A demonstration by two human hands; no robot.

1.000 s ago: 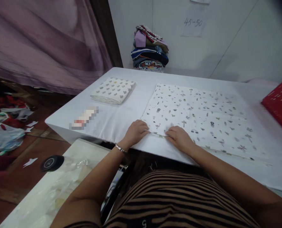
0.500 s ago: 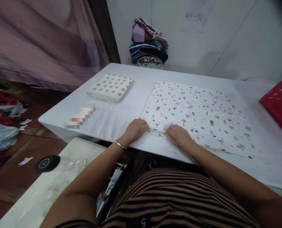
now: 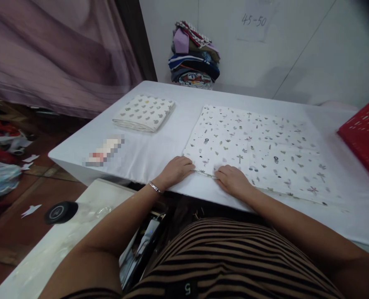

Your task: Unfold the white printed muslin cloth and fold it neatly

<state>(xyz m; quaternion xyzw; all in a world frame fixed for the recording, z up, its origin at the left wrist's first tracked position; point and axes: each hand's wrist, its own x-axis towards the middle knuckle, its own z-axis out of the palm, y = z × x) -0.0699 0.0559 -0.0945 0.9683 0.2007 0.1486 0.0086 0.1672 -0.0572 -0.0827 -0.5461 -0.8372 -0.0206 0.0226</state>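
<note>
A white cloth with small printed motifs [image 3: 259, 153] lies spread flat on the white table [image 3: 172, 141]. My left hand [image 3: 175, 170] rests on the cloth's near left corner, fingers curled on the hem. My right hand [image 3: 232, 180] sits a short way to the right on the same near edge, fingers pinching the hem. A folded white cloth with grey heart prints [image 3: 144, 113] lies apart at the table's far left.
A stack of folded coloured fabrics [image 3: 194, 56] stands at the wall behind the table. A red crate [image 3: 365, 133] is at the right edge. A blurred small item [image 3: 103, 151] lies left. A low marble surface with a black disc [image 3: 60, 211] is beside me.
Both hands stay on the cloth's near edge; the hem lifted slightly between them and now lies flatter. The view shifted a little.
</note>
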